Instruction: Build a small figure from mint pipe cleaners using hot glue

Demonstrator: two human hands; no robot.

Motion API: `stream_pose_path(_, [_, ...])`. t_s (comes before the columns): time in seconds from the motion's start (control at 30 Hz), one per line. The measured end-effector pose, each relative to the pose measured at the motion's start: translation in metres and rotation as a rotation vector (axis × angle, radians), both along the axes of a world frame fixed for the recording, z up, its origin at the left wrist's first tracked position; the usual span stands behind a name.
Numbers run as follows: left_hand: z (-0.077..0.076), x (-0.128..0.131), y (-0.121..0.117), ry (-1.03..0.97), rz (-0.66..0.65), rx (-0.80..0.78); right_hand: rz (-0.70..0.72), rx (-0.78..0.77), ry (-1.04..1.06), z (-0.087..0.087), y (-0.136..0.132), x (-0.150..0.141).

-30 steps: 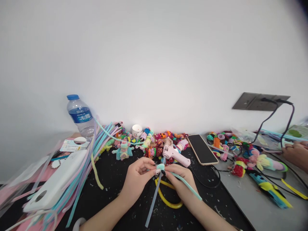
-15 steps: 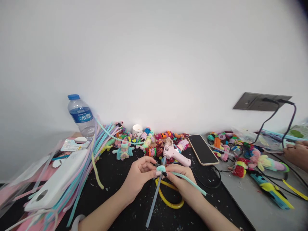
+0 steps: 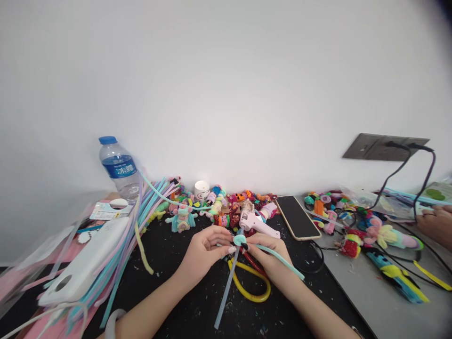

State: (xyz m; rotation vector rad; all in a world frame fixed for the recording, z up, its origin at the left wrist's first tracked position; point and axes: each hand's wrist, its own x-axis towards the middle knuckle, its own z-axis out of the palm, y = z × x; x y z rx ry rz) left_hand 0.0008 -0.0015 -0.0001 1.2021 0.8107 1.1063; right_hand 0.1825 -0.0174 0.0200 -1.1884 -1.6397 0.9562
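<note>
Between my fingertips is a small coil of mint-green pipe cleaner [image 3: 239, 240], its loose tail trailing right past my wrist. My left hand [image 3: 208, 249] pinches the coil from the left, thumb and fingers closed. On the other side my right hand [image 3: 266, 252] grips it, with the tail passing by its fingers. Just beyond lies a pale pink glue gun [image 3: 254, 223], and a long translucent glue stick [image 3: 225, 296] runs from it toward me, beneath the coil. A yellow-handled tool [image 3: 252, 297], partly covered by my right hand, rests on the black mat.
Pastel pipe cleaners [image 3: 122, 263] and a white case-like object [image 3: 83, 263] lie left, near a water bottle [image 3: 120, 169]. Fuzzy figures [image 3: 181, 219] line the wall. A phone [image 3: 298, 218] and cables are right. Another person's hand [image 3: 436, 226] is at the far right.
The coil has turned in my fingers and now shows its flat round side. My right hand has shifted slightly, and a red part by the yellow-handled tool shows beneath it.
</note>
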Motion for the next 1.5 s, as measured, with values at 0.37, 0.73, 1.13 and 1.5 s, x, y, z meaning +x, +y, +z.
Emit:
stream_pose_path(0.37, [0.004,0.001,0.000,0.036,0.041,-0.020,-0.013,-0.021,0.002,-0.001,0.001,0.000])
stream_pose_path(0.73, [0.005,0.000,0.000,0.056,0.097,-0.089,-0.001,-0.068,0.012,0.002,-0.001,-0.001])
stream_pose_path(1.13, [0.000,-0.005,0.009,0.002,0.191,0.019,-0.057,-0.041,-0.036,-0.004,0.003,-0.001])
stream_pose_path(1.5, [-0.001,-0.005,0.007,0.116,0.170,0.065,0.304,-0.460,-0.018,0.044,0.026,0.156])
